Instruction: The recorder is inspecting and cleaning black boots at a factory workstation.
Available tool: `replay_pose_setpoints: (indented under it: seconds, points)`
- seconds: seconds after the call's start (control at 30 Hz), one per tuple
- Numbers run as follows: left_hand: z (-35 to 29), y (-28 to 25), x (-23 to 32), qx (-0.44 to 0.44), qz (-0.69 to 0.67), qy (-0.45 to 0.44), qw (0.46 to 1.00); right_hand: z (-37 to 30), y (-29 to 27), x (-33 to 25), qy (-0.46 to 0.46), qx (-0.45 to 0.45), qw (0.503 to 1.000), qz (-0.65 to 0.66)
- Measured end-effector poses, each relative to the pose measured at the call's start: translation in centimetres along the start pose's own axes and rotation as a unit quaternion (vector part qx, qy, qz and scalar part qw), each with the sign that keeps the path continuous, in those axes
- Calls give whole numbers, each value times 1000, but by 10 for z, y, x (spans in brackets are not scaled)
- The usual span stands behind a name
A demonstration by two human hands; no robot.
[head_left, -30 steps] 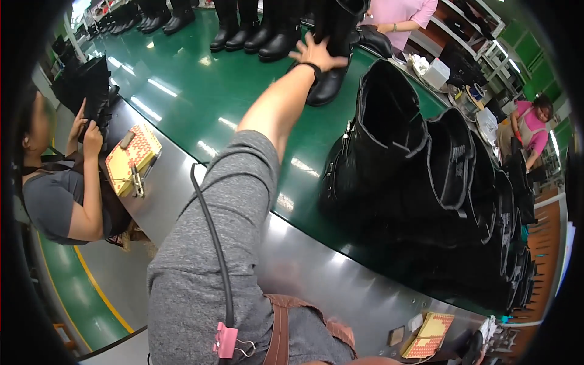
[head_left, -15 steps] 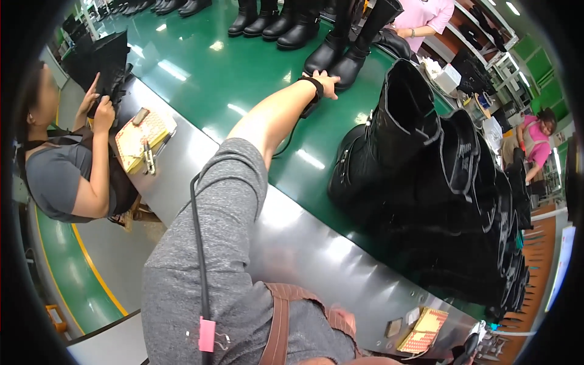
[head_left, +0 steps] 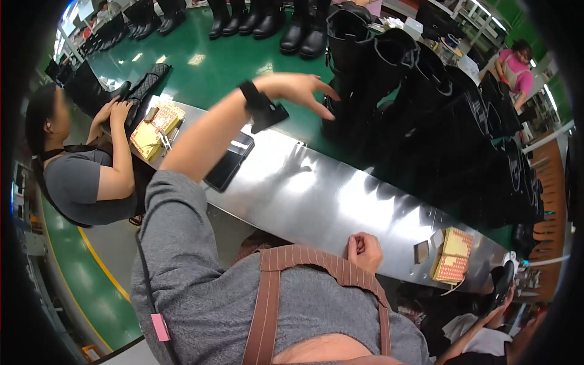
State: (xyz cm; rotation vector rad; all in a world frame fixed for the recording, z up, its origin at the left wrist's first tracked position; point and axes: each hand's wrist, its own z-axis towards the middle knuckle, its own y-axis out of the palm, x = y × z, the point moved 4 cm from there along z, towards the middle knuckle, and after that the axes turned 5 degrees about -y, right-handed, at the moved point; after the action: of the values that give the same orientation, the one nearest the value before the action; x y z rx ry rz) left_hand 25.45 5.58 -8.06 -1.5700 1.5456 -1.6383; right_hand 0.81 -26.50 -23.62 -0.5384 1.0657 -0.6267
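My left hand (head_left: 301, 92) reaches over the green tabletop (head_left: 213, 76), thumb and fingers spread and holding nothing. Its fingertips are right beside a tall black boot (head_left: 345, 58) at the near end of a dense row; I cannot tell whether they touch it. A black strap with a small device (head_left: 264, 112) is on that wrist. My right hand (head_left: 366, 252) rests at the metal table edge in front of me, its fingers curled into a loose fist with nothing showing in them. Behind the left hand stands a pair of black boots (head_left: 304, 36).
The boot row (head_left: 450, 134) fills the right side. On the steel strip (head_left: 316, 188) lie a phone (head_left: 230, 163) and a yellow patterned pad (head_left: 455, 254) with small blocks. A co-worker (head_left: 91, 170) at left handles a black boot; another person (head_left: 486, 331) sits low at right.
My left hand has drawn back from the pair of boots across the table to the nearer boot row. The phone has come into view, and my right hand now shows clearly.
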Motion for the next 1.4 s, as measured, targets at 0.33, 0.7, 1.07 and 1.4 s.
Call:
replay_pose_setpoints:
  seconds: [0.33,0.7,1.07,1.4]
  points:
    - [78,89,50,492,-103,-139,853,-3,-3,-1,-23,-5,1000,8]
    - [21,13,-67,666,3,-162,728,-4,-5,2,-28,1,999,30]
    - [-8,35,-184,537,-121,-195,812,-2,-7,-1,-39,9,999,1]
    - [-41,17,-14,156,63,-320,932,-2,-10,1,-47,25,999,8]
